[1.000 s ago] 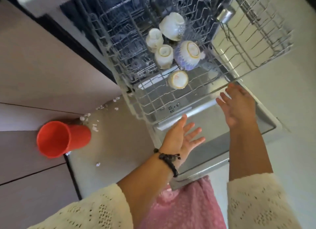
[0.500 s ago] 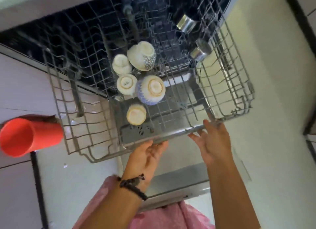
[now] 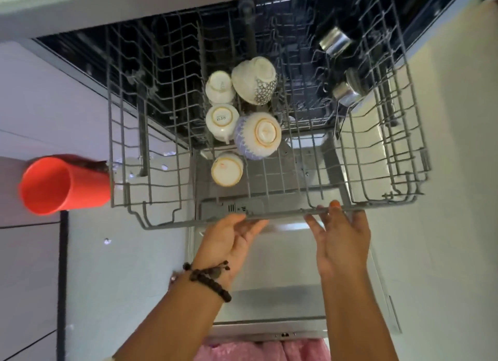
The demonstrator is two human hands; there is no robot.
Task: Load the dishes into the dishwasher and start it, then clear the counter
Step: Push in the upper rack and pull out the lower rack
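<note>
The dishwasher rack (image 3: pixel 269 215), pulled out over the open door (image 3: pixel 283 301) and carrying upturned cups (image 3: pixel 226 169), is gripped along its front rail by the left hand (image 3: pixel 229 242) and right hand (image 3: pixel 341 239); an even, level push is best applied.

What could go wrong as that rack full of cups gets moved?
The cups and bowls sit upside down and loose near the rack middle; a jerk might tip or knock them together. Both hands, left and right, meet only the front rail, so fingers could get pinched. The red cup lies close beside the rack and might get bumped.
</note>
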